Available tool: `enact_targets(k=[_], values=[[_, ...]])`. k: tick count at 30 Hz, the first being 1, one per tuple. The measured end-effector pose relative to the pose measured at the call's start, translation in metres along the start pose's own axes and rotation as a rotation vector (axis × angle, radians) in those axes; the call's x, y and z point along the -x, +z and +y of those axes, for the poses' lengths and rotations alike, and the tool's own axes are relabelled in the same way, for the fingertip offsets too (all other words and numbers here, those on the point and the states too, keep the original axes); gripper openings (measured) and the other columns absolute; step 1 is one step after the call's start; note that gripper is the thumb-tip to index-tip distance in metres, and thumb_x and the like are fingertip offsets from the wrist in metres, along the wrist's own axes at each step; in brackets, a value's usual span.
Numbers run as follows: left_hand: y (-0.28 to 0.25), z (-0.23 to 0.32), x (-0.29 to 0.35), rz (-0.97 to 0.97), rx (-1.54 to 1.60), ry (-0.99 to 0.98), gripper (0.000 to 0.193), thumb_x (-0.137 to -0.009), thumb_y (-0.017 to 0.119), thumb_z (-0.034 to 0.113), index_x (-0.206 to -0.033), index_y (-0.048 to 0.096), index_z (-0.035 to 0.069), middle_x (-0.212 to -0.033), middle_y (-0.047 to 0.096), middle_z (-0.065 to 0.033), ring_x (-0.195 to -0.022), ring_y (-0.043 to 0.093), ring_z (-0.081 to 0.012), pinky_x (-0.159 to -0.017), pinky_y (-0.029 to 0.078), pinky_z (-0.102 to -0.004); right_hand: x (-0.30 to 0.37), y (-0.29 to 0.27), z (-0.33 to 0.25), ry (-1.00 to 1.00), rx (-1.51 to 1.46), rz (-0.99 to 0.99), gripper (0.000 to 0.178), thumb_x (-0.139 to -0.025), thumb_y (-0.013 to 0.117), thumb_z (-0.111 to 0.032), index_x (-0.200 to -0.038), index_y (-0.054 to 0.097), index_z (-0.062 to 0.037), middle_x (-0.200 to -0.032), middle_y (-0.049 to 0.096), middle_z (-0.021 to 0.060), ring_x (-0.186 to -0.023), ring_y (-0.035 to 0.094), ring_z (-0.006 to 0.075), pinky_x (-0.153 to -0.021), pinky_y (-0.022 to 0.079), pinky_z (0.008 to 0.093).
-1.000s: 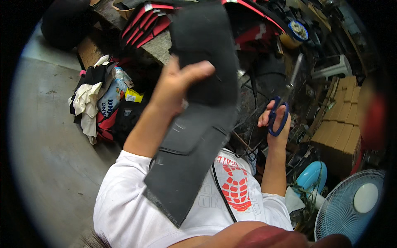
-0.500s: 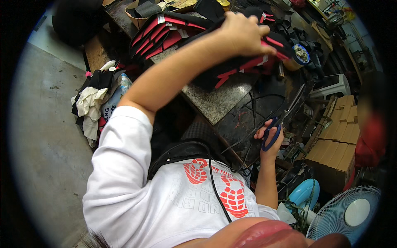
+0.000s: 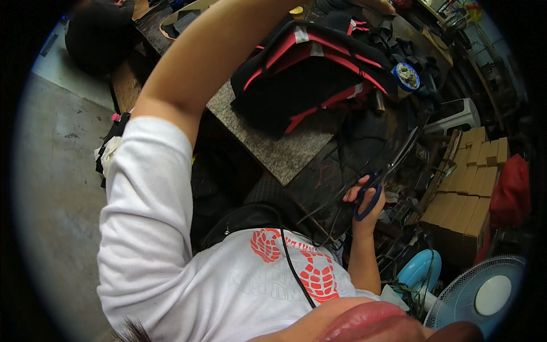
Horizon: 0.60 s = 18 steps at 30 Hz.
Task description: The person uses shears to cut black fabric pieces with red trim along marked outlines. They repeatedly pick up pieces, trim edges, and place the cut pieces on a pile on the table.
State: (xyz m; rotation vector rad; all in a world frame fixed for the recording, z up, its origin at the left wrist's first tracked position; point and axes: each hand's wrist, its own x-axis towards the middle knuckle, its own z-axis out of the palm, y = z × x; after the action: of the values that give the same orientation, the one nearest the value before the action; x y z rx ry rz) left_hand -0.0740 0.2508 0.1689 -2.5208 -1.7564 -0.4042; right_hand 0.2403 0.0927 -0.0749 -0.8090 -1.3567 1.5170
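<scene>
My right hand (image 3: pixel 367 208) grips a pair of scissors (image 3: pixel 390 168) with dark blue handles. The blades point up and away to the right. My left arm stretches far forward, and only a sliver of my left hand (image 3: pixel 380 5) shows at the top edge; its fingers are mostly cut off. Below the left hand lie black fabric pieces (image 3: pixel 285 94) with red-pink edging and pale grey tabs. They rest on a speckled stone slab (image 3: pixel 290 157).
A tub with a blue rim (image 3: pixel 407 77) stands right of the fabric. Cardboard boxes (image 3: pixel 458 211), a red cloth (image 3: pixel 510 191) and a fan (image 3: pixel 481 302) are at the right. Far left, a person in dark clothes (image 3: pixel 99 37) sits by the table.
My left hand has moved up and away to the top edge, off the black pieces. The pile of red-edged pieces at the left is now largely behind my arm. The scissors stay in my right hand.
</scene>
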Motion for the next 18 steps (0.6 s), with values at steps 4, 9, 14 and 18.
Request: enact_targets(k=[4, 9, 14, 18], values=[[0.054, -0.059, -0.065, -0.009, -0.153, -0.186, 0.048, -0.088, 0.053, 0.047, -0.110, 0.062, 0.006, -0.108, 0.061, -0.0210, -0.099, 0.059, -0.0379, -0.084, 0.046, -0.0485, 0.002, -0.001, -0.001, 0.020, -0.019, 0.015, 0.052, -0.089, 0.061, -0.050, -0.103, 0.050, -0.0005, -0.065, 0.054, 0.0041, -0.060, 0.056, 0.0135, -0.060, 0.049, 0.0285], [0.144, -0.094, -0.099, -0.053, -0.192, -0.353, 0.046, -0.089, 0.051, 0.048, -0.115, 0.057, 0.011, -0.115, 0.054, -0.0183, -0.104, 0.054, -0.0414, -0.086, 0.043, -0.0528, 0.001, 0.000, -0.001, -0.022, 0.034, 0.028, 0.058, -0.091, 0.052, -0.056, -0.103, 0.048, 0.0013, -0.065, 0.051, 0.0047, -0.058, 0.053, 0.0142, -0.057, 0.047, 0.0289], [0.179, -0.098, -0.100, -0.062, -0.171, -0.396, 0.045, -0.089, 0.050, 0.048, -0.120, 0.052, 0.016, -0.122, 0.047, -0.0156, -0.108, 0.048, -0.0448, -0.088, 0.040, -0.0571, 0.002, 0.001, -0.003, 0.005, 0.045, 0.044, 0.065, -0.087, 0.052, -0.062, -0.102, 0.046, 0.0016, -0.065, 0.050, 0.0053, -0.058, 0.052, 0.0143, -0.057, 0.047, 0.0287], [0.183, -0.103, -0.095, -0.057, -0.139, -0.422, 0.045, -0.090, 0.049, 0.049, -0.124, 0.048, 0.019, -0.128, 0.042, -0.0134, -0.112, 0.044, -0.0476, -0.089, 0.037, -0.0606, 0.003, 0.000, -0.004, 0.031, -0.064, 0.043, 0.061, -0.084, 0.063, -0.056, -0.104, 0.049, -0.0002, -0.068, 0.056, 0.0052, -0.063, 0.057, 0.0147, -0.062, 0.050, 0.0302]])
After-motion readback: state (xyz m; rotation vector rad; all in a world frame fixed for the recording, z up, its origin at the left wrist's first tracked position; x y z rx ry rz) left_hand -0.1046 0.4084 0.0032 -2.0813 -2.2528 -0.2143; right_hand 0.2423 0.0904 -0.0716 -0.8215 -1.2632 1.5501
